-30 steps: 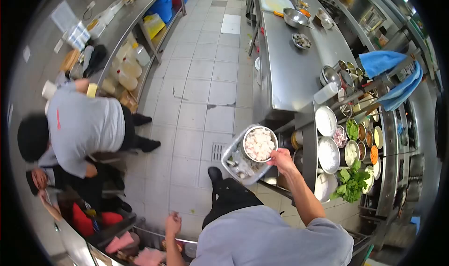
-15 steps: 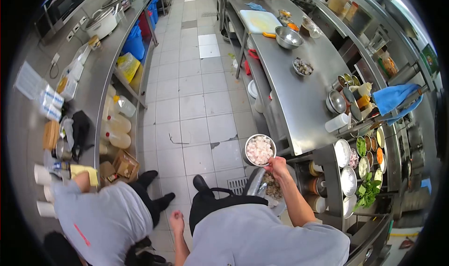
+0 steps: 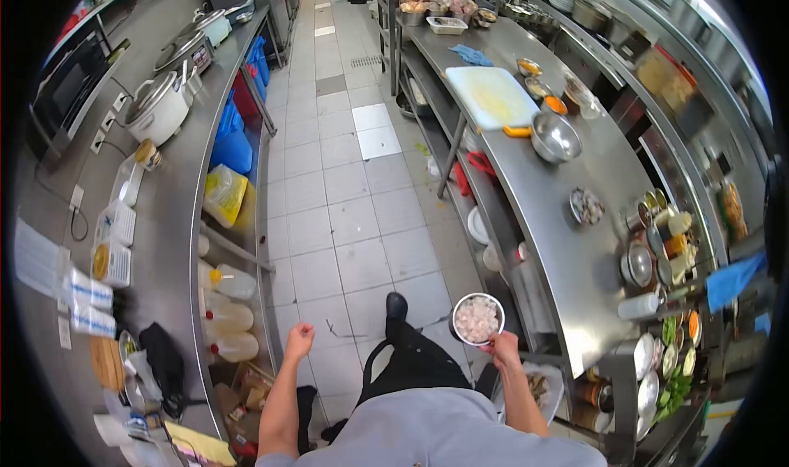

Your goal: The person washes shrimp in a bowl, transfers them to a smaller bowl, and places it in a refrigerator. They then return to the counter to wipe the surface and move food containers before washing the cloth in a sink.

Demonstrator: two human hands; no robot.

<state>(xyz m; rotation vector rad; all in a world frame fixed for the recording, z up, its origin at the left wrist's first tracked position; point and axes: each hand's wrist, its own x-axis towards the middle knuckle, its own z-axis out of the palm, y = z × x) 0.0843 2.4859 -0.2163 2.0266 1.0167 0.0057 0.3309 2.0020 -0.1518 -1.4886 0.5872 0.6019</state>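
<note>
My right hand (image 3: pixel 503 352) grips the near rim of a round metal bowl (image 3: pixel 457 336), held out in front of me over the floor. Pale pinkish-white chunks (image 3: pixel 477 317), like raw diced meat or seafood, fill it. To the left, my left hand (image 3: pixel 301 340) hangs in the air over the aisle, its fingers curled in with nothing showing in them. Below my right forearm is a lined bin (image 3: pixel 556 387) with scraps in it, partly hidden by the arm.
The tiled aisle (image 3: pixel 349 220) runs ahead between two steel counters. On the right counter (image 3: pixel 546 212) are a cutting board (image 3: pixel 491 97), a steel mixing bowl (image 3: pixel 556 137) and a small bowl of grey-white pieces (image 3: pixel 587 207). A rice cooker (image 3: pixel 156 120) and jugs (image 3: pixel 234 315) line the left.
I have stepped forward along the aisle, carrying the bowl. My left hand has swung forward and up. The person on my left has dropped out of view.
</note>
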